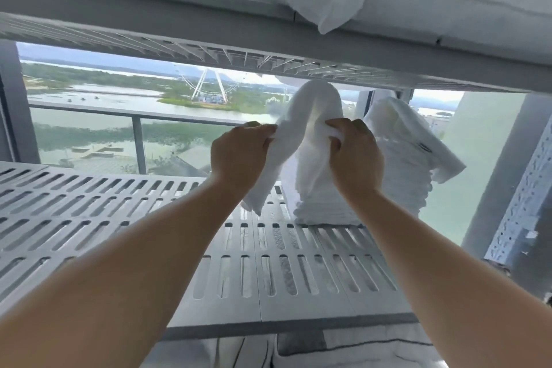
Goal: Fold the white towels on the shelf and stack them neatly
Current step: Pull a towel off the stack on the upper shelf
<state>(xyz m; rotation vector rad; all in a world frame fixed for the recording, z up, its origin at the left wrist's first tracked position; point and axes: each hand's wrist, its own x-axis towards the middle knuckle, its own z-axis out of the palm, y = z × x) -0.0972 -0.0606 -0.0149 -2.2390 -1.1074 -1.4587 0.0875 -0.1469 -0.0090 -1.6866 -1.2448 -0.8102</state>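
Both hands are up at the back of the slotted shelf (119, 203) with one white towel (316, 104) between them, lifted clear of the surface. The left hand (242, 149) pinches one edge with curled fingers, and the right hand (355, 155) is bunched tight round the other. The cloth arches up between the two grips, almost to the upper shelf (268, 48), so its long axis runs hand to hand, while a loose tail hangs below the left hand. The key relation is this: the stack (325, 209) of folded towels sits just beyond and below the right hand, so that hand is much the nearer. My read is that the left hand has to carry its end across to the right to close the fold before the towel goes down. Beside it, a second stack (403, 176) has a loose towel (424, 140) draped crookedly on top, not yet folded.
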